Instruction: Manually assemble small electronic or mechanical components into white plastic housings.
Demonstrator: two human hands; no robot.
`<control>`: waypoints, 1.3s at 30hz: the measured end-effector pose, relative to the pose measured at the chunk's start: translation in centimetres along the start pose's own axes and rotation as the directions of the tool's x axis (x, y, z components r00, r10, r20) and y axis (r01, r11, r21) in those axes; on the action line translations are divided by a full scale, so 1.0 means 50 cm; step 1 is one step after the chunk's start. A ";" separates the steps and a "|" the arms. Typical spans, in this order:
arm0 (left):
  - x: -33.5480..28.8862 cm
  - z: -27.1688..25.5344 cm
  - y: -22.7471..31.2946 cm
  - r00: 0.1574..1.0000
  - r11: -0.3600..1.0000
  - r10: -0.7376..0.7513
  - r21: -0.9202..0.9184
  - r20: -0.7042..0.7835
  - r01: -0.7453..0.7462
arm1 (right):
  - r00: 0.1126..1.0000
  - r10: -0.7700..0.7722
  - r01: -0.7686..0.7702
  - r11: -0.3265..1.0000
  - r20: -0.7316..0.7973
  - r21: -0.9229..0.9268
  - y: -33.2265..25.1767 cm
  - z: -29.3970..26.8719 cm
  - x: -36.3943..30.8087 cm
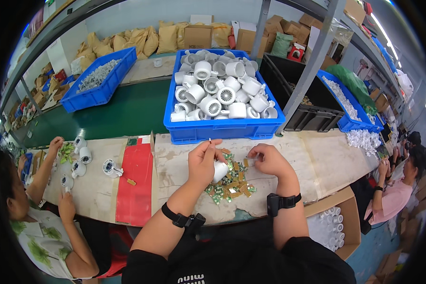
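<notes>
My left hand (202,160) is closed around a white cup-shaped plastic housing (219,171), just above the worktable. A tiny pale tip sticks up by its fingers, too small to name. To its right, my right hand (269,161) is bent with thumb and fingertips together; what they pinch, if anything, I cannot make out. Between and below both hands lies a loose pile of small green and brown circuit boards (229,182). Beyond them stands a blue crate (225,130) heaped with similar white housings (213,107), many showing slotted round ends.
A red sheet (135,182) covers the table at left, near several white units (111,168) and a person working (42,227). A black crate (312,118) and metal post (312,66) stand right. Below the table edge is a carton (352,222); another person (388,194) sits far right.
</notes>
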State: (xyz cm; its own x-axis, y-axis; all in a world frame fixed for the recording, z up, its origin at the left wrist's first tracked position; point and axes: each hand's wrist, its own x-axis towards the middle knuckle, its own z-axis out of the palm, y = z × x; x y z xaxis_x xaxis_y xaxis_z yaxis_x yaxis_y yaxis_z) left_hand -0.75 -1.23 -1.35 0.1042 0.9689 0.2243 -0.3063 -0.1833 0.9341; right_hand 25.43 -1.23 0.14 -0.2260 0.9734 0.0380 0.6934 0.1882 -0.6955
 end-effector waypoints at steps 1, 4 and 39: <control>0.001 0.004 -0.004 1.000 1.000 -0.002 0.003 0.003 0.001 | 0.998 -0.060 0.063 0.993 0.033 -0.098 0.003 0.006 -0.001; 0.001 0.018 -0.009 0.998 1.000 0.017 -0.019 -0.066 -0.018 | 0.994 -0.104 0.107 0.988 0.035 -0.110 -0.008 0.021 -0.005; -0.021 0.032 0.015 0.900 0.718 0.376 0.545 0.218 -0.432 | 0.970 -0.097 0.224 0.704 -0.221 0.674 -0.061 0.077 -0.006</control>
State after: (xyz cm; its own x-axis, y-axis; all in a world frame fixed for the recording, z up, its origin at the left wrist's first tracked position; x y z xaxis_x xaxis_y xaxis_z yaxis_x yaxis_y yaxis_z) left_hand 0.42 -2.66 -0.44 0.1853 0.7672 0.6140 0.2505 -0.6411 0.7255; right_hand 20.76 -2.62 -0.53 -0.1354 0.9553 0.2630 -0.0233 0.2623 -0.9647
